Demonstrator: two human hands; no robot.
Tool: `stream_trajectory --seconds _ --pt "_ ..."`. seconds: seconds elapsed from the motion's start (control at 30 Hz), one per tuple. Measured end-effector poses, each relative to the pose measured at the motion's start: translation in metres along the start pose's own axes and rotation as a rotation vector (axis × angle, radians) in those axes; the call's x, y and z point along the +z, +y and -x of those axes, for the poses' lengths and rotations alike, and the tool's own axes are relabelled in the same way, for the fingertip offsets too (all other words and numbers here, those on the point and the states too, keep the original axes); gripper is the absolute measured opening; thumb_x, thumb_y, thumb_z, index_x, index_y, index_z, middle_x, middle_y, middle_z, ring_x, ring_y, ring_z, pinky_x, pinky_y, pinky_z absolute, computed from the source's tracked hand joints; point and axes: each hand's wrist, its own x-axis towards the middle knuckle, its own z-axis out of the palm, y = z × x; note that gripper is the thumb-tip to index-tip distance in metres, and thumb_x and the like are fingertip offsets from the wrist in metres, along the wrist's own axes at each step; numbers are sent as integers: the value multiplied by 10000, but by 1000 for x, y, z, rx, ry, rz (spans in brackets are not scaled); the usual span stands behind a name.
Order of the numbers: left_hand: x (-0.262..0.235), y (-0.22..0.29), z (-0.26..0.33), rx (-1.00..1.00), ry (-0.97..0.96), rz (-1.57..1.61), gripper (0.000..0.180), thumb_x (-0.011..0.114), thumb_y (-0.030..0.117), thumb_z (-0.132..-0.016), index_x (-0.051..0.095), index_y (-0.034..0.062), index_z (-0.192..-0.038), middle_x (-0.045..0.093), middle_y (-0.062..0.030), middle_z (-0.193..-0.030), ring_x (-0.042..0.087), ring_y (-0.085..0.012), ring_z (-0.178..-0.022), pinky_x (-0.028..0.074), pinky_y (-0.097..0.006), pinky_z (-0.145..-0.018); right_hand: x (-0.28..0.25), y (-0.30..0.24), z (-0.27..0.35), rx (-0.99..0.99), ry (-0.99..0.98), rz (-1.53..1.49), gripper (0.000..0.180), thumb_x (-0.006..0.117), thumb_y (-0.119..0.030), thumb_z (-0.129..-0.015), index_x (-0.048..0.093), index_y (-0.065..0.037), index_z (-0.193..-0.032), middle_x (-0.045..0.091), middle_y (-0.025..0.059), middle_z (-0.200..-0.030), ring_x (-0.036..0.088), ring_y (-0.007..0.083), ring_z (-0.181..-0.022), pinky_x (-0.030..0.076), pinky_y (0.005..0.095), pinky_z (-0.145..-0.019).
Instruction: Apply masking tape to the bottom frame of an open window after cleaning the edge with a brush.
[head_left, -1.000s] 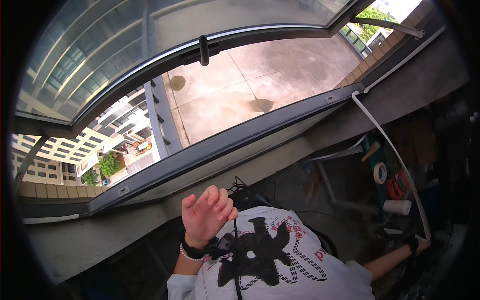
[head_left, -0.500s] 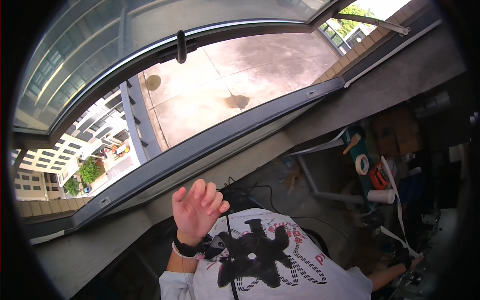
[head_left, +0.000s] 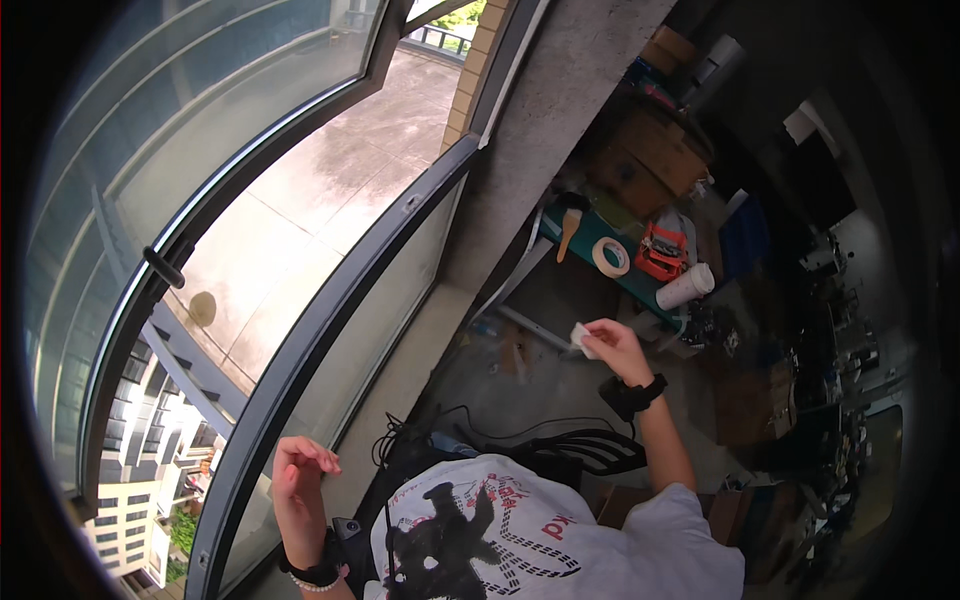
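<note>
Bare hands at work beside an open window. The right hand [head_left: 615,350] holds a small white piece [head_left: 581,339] over the floor [head_left: 545,392], near the counter [head_left: 642,291] and apart from it; its grip is clamped on the piece, thumb to fingers. The left hand [head_left: 297,484], empty, has its digits apart and partly bent before the window frame [head_left: 325,312]; contact cannot be told. Probable faults: the piece, apparently pinched at one side only, could drop should the fingers slacken; a wide swing of the right arm could upset the white cup [head_left: 686,287] at the counter's edge. The piece's free side points left, toward the window; its long axis seems to run up and down the view, though blur leaves this uncertain.
</note>
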Motion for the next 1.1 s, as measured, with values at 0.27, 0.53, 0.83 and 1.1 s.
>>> stream_trajectory --seconds 0.27,0.53,0.83,1.1 --pt "9 -25 12 -231 -72 -136 251 471 216 -845 513 -4 -960 582 -122 -866 554 -200 -848 397 -291 -817 39 -71 -13 84 -97 1 188 667 -126 -785 548 -12 -876 561 25 -717 538 65 -521 418 183 -431" --pt "11 -30 7 -300 -60 -269 232 421 211 -857 478 0 -938 513 -80 -830 502 -158 -813 375 -276 -823 -4 -103 -20 -121 96 -46 166 642 -50 -783 561 5 -917 619 51 -863 605 110 -797 477 215 -724" --pt "-30 -67 -37 -224 -21 -344 291 461 285 -876 484 12 -974 537 -78 -800 542 -166 -760 425 -303 -771 -126 -172 -116 -477 589 -124 239 639 -68 -789 515 2 -981 580 79 -935 580 142 -882 470 238 -784" --pt "34 -40 -80 -317 115 -521 229 408 188 -933 513 -14 -961 539 -102 -877 529 -191 -827 420 -317 -795 -248 -230 -211 -631 819 -56 213 677 -95 -760 592 51 -889 626 98 -798 613 140 -658 515 226 -608"
